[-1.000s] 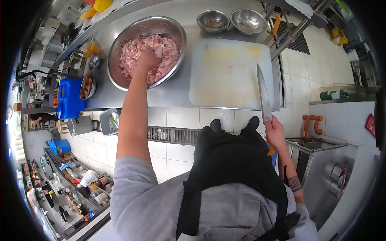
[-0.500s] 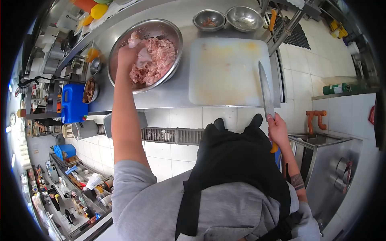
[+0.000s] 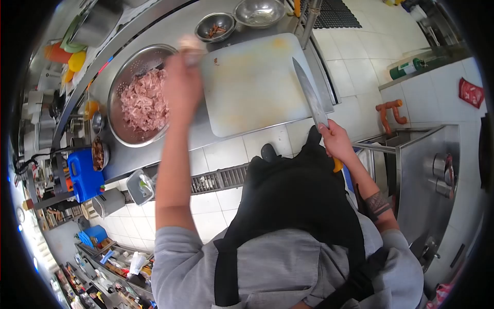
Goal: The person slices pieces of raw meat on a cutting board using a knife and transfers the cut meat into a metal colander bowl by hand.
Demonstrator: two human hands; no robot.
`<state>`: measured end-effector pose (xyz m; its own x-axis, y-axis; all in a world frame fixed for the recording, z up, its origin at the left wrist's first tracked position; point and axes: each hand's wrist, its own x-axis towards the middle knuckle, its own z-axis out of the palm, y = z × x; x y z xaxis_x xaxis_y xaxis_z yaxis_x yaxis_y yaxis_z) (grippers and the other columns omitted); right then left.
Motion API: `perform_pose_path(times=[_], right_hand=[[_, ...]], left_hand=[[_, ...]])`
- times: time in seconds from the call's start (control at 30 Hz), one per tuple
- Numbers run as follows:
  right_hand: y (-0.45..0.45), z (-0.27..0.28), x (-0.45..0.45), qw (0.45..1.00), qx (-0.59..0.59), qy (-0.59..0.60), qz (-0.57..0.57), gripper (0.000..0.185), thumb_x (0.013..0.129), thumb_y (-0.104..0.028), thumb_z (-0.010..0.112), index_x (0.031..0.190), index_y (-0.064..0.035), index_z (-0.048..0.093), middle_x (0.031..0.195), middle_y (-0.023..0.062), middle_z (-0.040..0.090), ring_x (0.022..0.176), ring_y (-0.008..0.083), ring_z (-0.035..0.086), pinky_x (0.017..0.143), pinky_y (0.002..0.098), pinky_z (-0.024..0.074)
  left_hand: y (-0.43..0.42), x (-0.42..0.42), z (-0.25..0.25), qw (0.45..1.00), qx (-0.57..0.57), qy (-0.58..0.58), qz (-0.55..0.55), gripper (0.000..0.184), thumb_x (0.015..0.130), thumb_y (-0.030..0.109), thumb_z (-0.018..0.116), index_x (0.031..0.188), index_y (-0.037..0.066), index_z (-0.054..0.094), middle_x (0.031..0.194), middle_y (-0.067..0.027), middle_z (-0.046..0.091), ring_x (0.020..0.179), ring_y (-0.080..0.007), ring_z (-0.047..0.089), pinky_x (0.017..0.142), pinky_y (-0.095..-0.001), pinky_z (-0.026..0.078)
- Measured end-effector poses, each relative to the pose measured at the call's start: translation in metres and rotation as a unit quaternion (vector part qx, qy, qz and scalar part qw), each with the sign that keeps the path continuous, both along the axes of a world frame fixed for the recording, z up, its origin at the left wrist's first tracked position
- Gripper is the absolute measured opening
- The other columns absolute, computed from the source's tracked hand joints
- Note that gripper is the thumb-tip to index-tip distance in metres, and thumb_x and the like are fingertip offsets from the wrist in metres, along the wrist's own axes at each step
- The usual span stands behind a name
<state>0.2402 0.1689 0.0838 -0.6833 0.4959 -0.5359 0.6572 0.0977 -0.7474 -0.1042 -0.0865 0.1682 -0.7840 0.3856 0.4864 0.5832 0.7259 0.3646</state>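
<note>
My left hand (image 3: 183, 82), smeared by motion, is closed on a piece of pale meat (image 3: 191, 47) between the colander and the board. To its left, the perforated steel colander (image 3: 114, 92) holds a heap of pink meat pieces (image 3: 143, 100). A white cutting board (image 3: 252, 85) lies on the steel counter, with a tiny dark scrap at its upper left. My right hand (image 3: 337, 140) is wrapped round the orange handle of a long knife (image 3: 309, 92). The blade points up over the board's right part.
Two steel bowls stand behind the board, one with reddish-brown pieces (image 3: 215, 28), the other (image 3: 260, 13) shiny inside. A blue jug (image 3: 85, 175) and a bowl of dark meat (image 3: 99, 154) are at the counter's left. A grey bin (image 3: 140, 186) stands below the counter edge.
My left hand has come up out of the colander and moved right toward the board with a piece of meat. The view has turned and shifted. The knife stays in my right hand.
</note>
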Motion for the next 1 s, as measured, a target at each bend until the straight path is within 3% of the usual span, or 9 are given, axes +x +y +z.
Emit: perform_pose_path(times=[0.17, 0.3, 0.43, 0.5, 0.67, 0.73, 0.8, 0.93, 1.0], right_hand=[[-0.001, 0.0, 0.008, 0.999, -0.012, 0.002, -0.032, 0.028, 0.112, -0.03, 0.057, 0.1, -0.0042, 0.057, 0.06, 0.0044, 0.054, 0.043, 0.0146, 0.054, 0.041, 0.0347, 0.0438], [0.001, -0.007, 0.027, 0.997, -0.015, -0.001, -0.072, 0.027, 0.112, -0.03, 0.057, 0.107, -0.0042, 0.061, 0.061, 0.005, 0.055, 0.044, 0.0148, 0.055, 0.043, 0.0346, 0.0453], [0.005, -0.009, 0.039, 0.996, 0.0, -0.014, -0.087, 0.027, 0.111, -0.03, 0.057, 0.115, -0.0039, 0.063, 0.062, 0.0062, 0.056, 0.045, 0.0156, 0.056, 0.043, 0.0347, 0.0463], [0.008, -0.008, 0.039, 0.996, -0.003, -0.011, -0.093, 0.027, 0.111, -0.031, 0.057, 0.116, -0.0044, 0.063, 0.062, 0.0065, 0.057, 0.045, 0.0159, 0.057, 0.043, 0.0349, 0.0467], [0.007, -0.005, 0.032, 0.998, 0.001, 0.0, -0.059, 0.028, 0.111, -0.031, 0.056, 0.115, -0.0043, 0.064, 0.063, 0.0089, 0.06, 0.045, 0.0184, 0.059, 0.045, 0.0371, 0.0482], [0.008, -0.002, 0.016, 0.999, 0.033, 0.002, -0.022, 0.03, 0.111, -0.032, 0.056, 0.111, -0.0026, 0.064, 0.064, 0.0113, 0.062, 0.046, 0.0208, 0.061, 0.046, 0.0392, 0.0491], [0.01, 0.003, 0.003, 0.998, 0.063, 0.013, 0.006, 0.031, 0.111, -0.032, 0.057, 0.108, -0.0019, 0.063, 0.064, 0.0124, 0.063, 0.046, 0.0216, 0.062, 0.047, 0.0402, 0.0495], [0.002, 0.015, -0.006, 0.999, 0.024, -0.025, 0.035, 0.033, 0.112, -0.033, 0.055, 0.107, -0.0009, 0.062, 0.063, 0.0103, 0.061, 0.046, 0.0198, 0.061, 0.045, 0.0381, 0.0496], [-0.002, 0.015, -0.012, 0.998, -0.01, -0.05, 0.044, 0.034, 0.112, -0.034, 0.054, 0.111, -0.0012, 0.061, 0.061, 0.0072, 0.057, 0.045, 0.0172, 0.059, 0.043, 0.0352, 0.0492]], left_hand=[[0.077, 0.07, -0.188, 0.923, -0.072, -0.056, -0.375, 0.068, 0.088, -0.008, 0.055, 0.154, 0.003, 0.052, 0.161, -0.0251, 0.048, 0.15, -0.0426, 0.044, 0.123, -0.0507, 0.039], [0.072, 0.094, -0.151, 0.897, -0.11, -0.117, -0.411, 0.085, 0.082, -0.014, 0.051, 0.165, 0.003, 0.039, 0.166, -0.0279, 0.043, 0.153, -0.0414, 0.044, 0.128, -0.0482, 0.034], [0.026, 0.059, -0.056, 0.904, -0.025, -0.421, -0.073, 0.048, 0.096, 0.006, 0.062, 0.144, 0.011, 0.066, 0.134, -0.0189, 0.073, 0.117, -0.0343, 0.074, 0.103, -0.0472, 0.057], [-0.022, 0.017, -0.035, 0.996, -0.073, -0.055, 0.019, 0.031, 0.11, 0.027, 0.058, 0.126, 0.01, 0.077, 0.108, -0.0162, 0.08, 0.105, -0.0322, 0.077, 0.087, -0.0424, 0.061], [-0.111, -0.072, -0.001, 0.951, 0.008, -0.124, 0.284, 0.052, 0.105, 0.041, 0.065, 0.144, 0.007, 0.064, 0.138, -0.0234, 0.068, 0.128, -0.0429, 0.064, 0.11, -0.051, 0.048], [-0.127, -0.099, -0.046, 0.909, -0.231, -0.213, 0.275, 0.067, 0.102, 0.046, 0.067, 0.155, 0.006, 0.053, 0.149, -0.0257, 0.06, 0.139, -0.0467, 0.055, 0.119, -0.053, 0.041], [-0.128, -0.094, -0.049, 0.936, -0.268, -0.025, 0.229, 0.071, 0.102, 0.046, 0.067, 0.156, 0.002, 0.052, 0.152, -0.026, 0.059, 0.143, -0.047, 0.052, 0.122, -0.0535, 0.038], [-0.085, -0.072, -0.054, 0.981, -0.055, 0.14, 0.121, 0.043, 0.105, 0.04, 0.063, 0.128, 0.007, 0.075, 0.127, -0.0223, 0.074, 0.124, -0.0434, 0.066, 0.109, -0.0527, 0.05], [-0.015, -0.014, -0.048, 0.996, 0.039, -0.07, 0.042, 0.037, 0.104, 0.036, 0.064, 0.126, 0.008, 0.076, 0.115, -0.0215, 0.077, 0.112, -0.0411, 0.072, 0.098, -0.0503, 0.056]])
